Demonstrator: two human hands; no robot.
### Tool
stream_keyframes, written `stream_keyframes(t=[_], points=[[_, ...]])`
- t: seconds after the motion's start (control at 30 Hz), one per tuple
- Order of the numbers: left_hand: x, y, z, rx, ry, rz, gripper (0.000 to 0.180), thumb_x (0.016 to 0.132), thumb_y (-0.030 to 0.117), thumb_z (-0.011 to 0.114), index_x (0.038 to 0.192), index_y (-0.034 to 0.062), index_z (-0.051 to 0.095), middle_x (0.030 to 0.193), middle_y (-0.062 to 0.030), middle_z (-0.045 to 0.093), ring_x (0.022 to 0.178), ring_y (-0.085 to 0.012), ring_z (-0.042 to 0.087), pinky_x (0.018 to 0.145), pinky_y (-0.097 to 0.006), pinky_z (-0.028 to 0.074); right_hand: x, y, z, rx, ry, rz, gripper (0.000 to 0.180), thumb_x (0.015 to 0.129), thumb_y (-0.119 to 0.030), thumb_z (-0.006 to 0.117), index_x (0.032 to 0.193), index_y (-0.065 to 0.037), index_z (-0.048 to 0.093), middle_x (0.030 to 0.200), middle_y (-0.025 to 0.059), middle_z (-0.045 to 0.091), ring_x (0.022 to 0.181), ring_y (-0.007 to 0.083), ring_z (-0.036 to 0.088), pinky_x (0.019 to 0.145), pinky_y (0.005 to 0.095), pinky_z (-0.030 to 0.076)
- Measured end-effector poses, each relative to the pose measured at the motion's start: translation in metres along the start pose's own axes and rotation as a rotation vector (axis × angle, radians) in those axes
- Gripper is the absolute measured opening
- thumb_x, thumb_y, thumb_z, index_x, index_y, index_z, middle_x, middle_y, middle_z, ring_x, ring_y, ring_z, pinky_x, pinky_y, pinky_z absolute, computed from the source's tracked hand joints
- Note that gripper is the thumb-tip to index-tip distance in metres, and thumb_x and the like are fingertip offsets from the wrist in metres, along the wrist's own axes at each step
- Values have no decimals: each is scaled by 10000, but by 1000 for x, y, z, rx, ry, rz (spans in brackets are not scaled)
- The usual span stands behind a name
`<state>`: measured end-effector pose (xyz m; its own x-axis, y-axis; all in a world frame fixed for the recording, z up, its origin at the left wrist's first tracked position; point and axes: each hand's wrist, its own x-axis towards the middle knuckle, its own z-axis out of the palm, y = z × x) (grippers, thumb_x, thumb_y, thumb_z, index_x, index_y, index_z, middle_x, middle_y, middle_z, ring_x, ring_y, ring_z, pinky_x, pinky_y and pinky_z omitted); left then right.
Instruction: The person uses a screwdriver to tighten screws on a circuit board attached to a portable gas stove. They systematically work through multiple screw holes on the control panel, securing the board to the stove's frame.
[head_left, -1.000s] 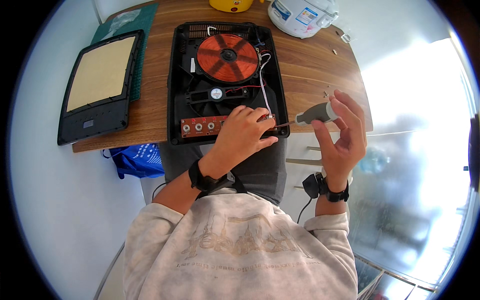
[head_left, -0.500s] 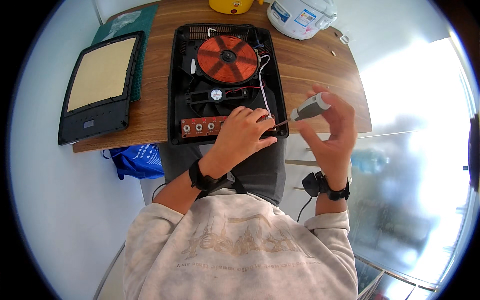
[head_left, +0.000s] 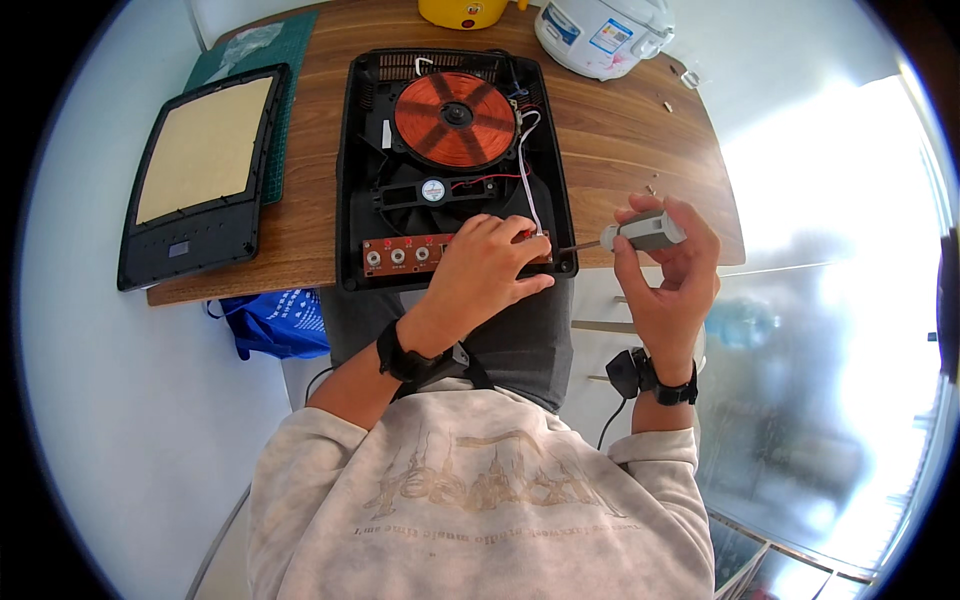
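An opened induction cooker base [head_left: 455, 165] lies on the wooden counter [head_left: 620, 150], its one copper coil [head_left: 456, 120] and one small fan [head_left: 432, 190] exposed. Along its near edge runs one red control board [head_left: 400, 255] with a row of round buttons. The left hand [head_left: 485, 270] rests palm down on the right end of that board, fingers curled over the edge and covering it there. Just beside the base, the right hand [head_left: 665, 265] is closed around a grey screwdriver [head_left: 640, 232] whose thin tip points left toward the base's corner, near the left hand's fingers. Left of the base lies one black-framed glass top panel [head_left: 200, 170], partly over a green cutting mat [head_left: 260, 60]. At the far edge stand one white rice cooker [head_left: 600, 35] and one yellow appliance [head_left: 465, 12]. A blue bag [head_left: 270, 320] sits under the counter.
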<state>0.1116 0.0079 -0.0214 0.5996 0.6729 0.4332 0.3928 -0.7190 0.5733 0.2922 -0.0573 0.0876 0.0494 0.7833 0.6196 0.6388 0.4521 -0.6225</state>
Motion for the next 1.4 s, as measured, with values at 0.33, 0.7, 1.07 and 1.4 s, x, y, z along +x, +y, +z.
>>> stream_keyframes(t=[0.33,0.7,1.07,1.4], points=[[0,0,1,3,7,-1,390,843,405,818,1122,150,720,1193,-40,632,1090,-243,651,1025,-413,468,-4,1,-1,35,-35,7,524,861,93,752,1340,-25,577,1239,142,718,1083,204,730,914,357,628],[-1,-1,2,-6,7,-10,388,845,416,814,1105,143,723,1184,-40,639,1092,-246,653,1030,-422,468,-1,-1,2,57,-42,56,535,833,84,785,1330,-25,618,1287,136,704,1127,229,716,921,348,607],[-1,-2,1,1,-10,-5,385,862,423,796,1130,157,718,1214,-35,627,1106,-250,642,1042,-430,462,5,1,-5,-7,43,6,459,803,64,837,1236,-31,719,1165,114,658,1079,216,680,902,322,602],[0,-1,0,-13,-3,0,378,850,415,804,1110,155,713,1191,-33,628,1096,-250,643,1017,-431,468,4,-2,-3,140,19,45,473,793,99,794,1239,-28,700,1252,138,675,1153,255,690,935,354,586]])
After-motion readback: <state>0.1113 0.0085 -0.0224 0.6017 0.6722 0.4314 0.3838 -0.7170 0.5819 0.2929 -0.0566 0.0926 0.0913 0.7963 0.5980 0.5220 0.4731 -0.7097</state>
